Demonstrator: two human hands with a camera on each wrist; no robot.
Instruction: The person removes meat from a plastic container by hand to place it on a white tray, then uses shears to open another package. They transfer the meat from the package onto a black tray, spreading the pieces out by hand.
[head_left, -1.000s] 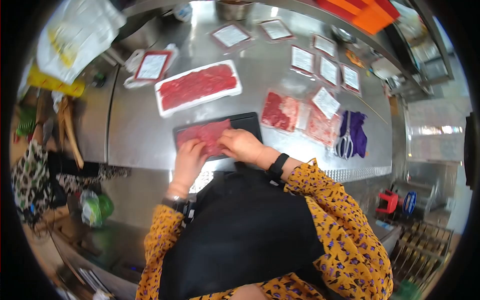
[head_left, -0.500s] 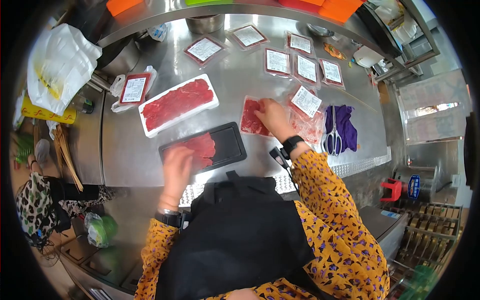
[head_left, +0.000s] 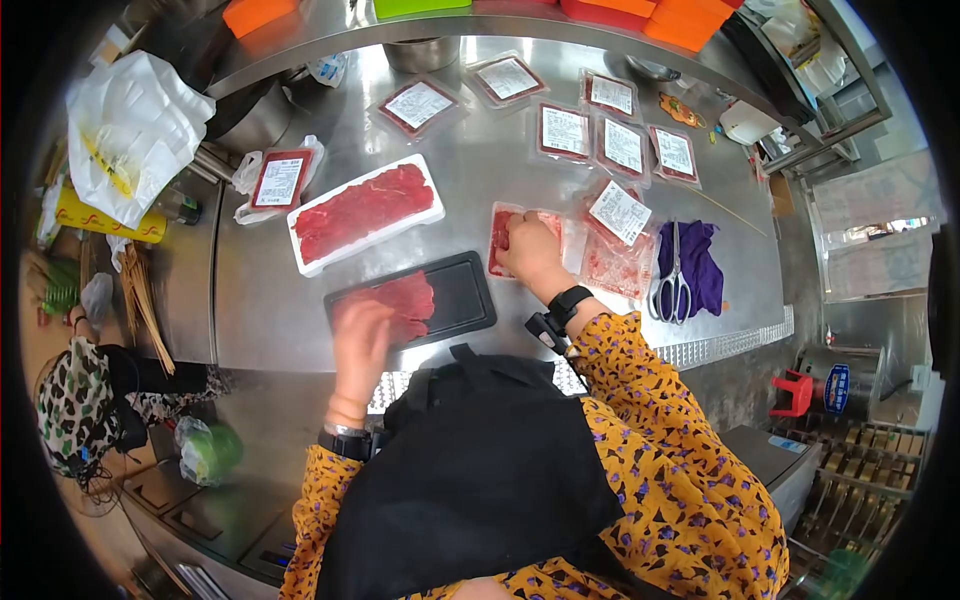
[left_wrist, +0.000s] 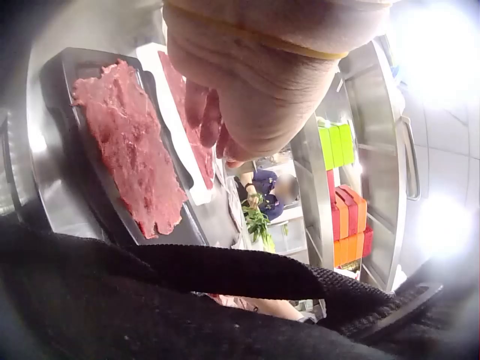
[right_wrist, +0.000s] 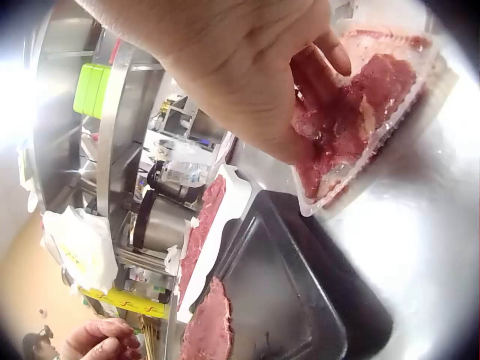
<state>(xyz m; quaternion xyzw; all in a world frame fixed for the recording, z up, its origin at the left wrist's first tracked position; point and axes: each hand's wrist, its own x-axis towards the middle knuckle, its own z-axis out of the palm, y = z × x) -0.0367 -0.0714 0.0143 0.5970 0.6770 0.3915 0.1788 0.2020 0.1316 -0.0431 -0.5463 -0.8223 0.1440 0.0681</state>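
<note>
The right hand (head_left: 535, 255) reaches into a clear plastic tray, and in the right wrist view its curled fingers dig into the red meat (right_wrist: 386, 84) there. The fingertips are partly hidden in the meat. Over the left end of a black tray (head_left: 465, 295) hovers the left hand (head_left: 360, 345), its fingers loosely bent and holding nothing. A thin, flat piece of red meat (head_left: 408, 302) lies on the black tray; the left wrist view shows this slice (left_wrist: 131, 142) whole, apart from the hand.
Behind the black tray, a white tray (head_left: 437, 210) holds a long layer of meat (head_left: 365, 210). Several labelled packs (head_left: 565, 130) lie at the back. Scissors (head_left: 673, 290) rest on a purple cloth (head_left: 705, 270) to the right. A metal shelf (head_left: 350, 30) spans the back.
The right hand has left the slice on the black tray and moved right to the clear tray, its fingers now in the meat. The left hand has come off the slice.
</note>
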